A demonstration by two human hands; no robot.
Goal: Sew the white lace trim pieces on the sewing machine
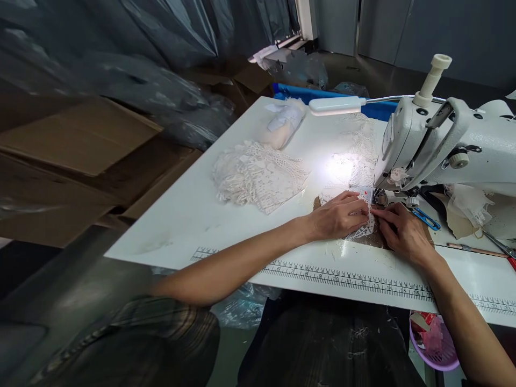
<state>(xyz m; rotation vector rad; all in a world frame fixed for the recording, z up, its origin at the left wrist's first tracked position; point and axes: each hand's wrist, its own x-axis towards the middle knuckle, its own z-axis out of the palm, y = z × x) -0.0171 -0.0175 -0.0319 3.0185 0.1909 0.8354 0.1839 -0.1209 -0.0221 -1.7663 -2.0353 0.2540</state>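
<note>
A small piece of white lace (360, 231) lies on the white table (193, 215) just in front of the needle of a white sewing machine (451, 145). My left hand (338, 216) lies flat on the lace, fingers stretched toward the needle. My right hand (403, 234) rests beside it, its fingertips pinched on the lace edge close to the presser foot. A brown card patch shows under the lace.
A heap of white lace pieces (258, 174) lies mid-table, a wrapped bundle (282, 124) behind it. A lamp (336, 105) lights the needle area. Blue snips (425, 218), a pencil (475, 249) and cloth scraps sit right. Cardboard boxes (80, 140) stand left; a purple basket (433, 344) hangs below.
</note>
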